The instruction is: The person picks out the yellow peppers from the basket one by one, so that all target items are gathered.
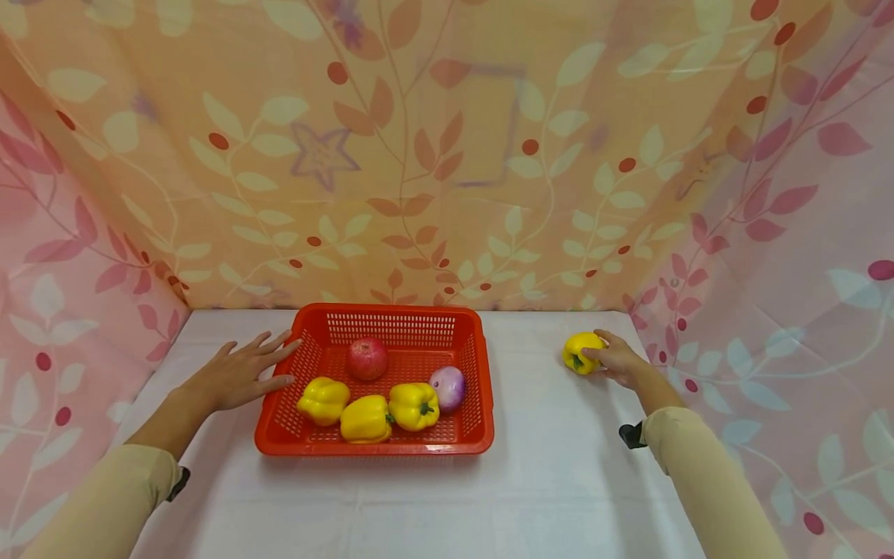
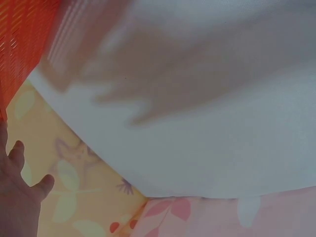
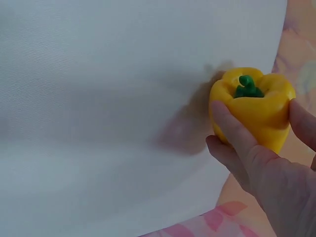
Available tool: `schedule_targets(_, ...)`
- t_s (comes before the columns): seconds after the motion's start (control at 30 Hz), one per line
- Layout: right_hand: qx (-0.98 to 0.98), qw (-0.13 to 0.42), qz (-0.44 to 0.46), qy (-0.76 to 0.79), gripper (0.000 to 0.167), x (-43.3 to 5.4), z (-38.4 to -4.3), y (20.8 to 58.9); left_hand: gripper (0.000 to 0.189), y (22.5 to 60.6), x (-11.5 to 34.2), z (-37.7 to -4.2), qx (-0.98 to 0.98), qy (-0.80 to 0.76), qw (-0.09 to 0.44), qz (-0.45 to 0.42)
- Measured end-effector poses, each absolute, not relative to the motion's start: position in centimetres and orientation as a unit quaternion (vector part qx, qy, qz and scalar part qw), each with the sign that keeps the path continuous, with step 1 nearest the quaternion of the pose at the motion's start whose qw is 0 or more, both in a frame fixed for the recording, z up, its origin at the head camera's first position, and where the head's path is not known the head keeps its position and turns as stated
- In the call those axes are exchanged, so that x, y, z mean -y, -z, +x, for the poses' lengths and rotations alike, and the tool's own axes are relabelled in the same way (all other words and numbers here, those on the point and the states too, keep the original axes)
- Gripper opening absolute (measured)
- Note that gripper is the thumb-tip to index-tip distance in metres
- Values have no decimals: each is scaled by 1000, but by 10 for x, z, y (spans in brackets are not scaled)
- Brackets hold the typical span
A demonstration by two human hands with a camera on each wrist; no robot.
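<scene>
My right hand (image 1: 618, 361) grips a yellow bell pepper (image 1: 581, 352) at the right side of the table. In the right wrist view the fingers wrap the sides of this pepper (image 3: 256, 111), its green stem uncovered. My left hand (image 1: 240, 375), fingers spread and extended, is at the left rim of a red plastic basket (image 1: 377, 449); whether it touches the rim I cannot tell. Inside the basket are a red pomegranate (image 1: 367, 359), a purple onion (image 1: 448, 388) and three yellow bell peppers (image 1: 415, 406) along the near side. The left wrist view shows only part of the left hand (image 2: 19, 197).
A white cloth (image 1: 531, 481) covers the table. Floral curtains stand at the back (image 1: 433, 155) and both sides, close to the table's edges. The basket takes up the left-centre of the table, between both arms.
</scene>
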State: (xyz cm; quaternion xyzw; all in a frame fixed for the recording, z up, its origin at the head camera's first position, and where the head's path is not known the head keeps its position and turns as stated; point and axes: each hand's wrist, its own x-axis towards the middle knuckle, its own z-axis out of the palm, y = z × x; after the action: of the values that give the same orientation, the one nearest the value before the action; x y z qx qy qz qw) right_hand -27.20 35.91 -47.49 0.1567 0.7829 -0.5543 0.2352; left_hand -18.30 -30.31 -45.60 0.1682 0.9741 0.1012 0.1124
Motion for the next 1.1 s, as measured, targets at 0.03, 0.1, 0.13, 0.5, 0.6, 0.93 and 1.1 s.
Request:
schedule_targets(0.03,-783,235,161,553,80,-359,-271,478,79,457,304,-183,-974,-101,112,167)
schedule_targets(0.1,-783,231,167,553,80,-359,-270,483,79,457,304,-183,-974,-103,113,165)
schedule_targets(0.13,-782,229,169,554,80,-360,-270,485,79,457,305,-183,-974,-103,114,164)
schedule_targets(0.5,-802,233,172,523,82,-361,-271,487,79,454,303,-181,-974,-104,111,167)
schedule_targets(0.6,-801,236,166,525,83,-362,-271,484,78,452,302,-182,-974,-100,110,169)
schedule_targets(0.93,-846,229,137,461,88,-355,-276,455,78,451,301,-181,-975,-93,110,170)
schedule_targets(1.1,-856,223,144,444,91,-343,-278,442,79,452,301,-182,-975,-94,114,169)
